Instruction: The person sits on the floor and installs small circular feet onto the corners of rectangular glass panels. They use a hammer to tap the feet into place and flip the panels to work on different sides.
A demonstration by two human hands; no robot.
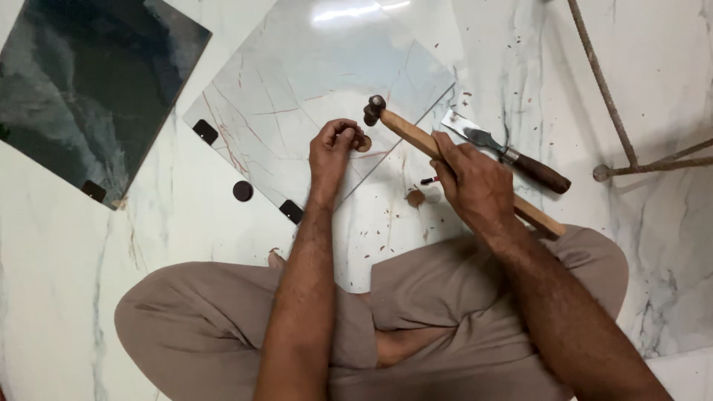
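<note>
While the left hand [336, 148] pinches a small brown disc [363, 143] at the white tile's [312, 74] edge, the right hand [471, 182], clamped on the hammer [416, 134], should tap lightly, clear of fingertips.

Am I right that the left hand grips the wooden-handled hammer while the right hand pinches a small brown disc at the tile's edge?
Not quite: the hands are swapped. In the head view the right hand grips the hammer, and the left hand pinches the small brown disc at the edge of the pale tile.
</note>
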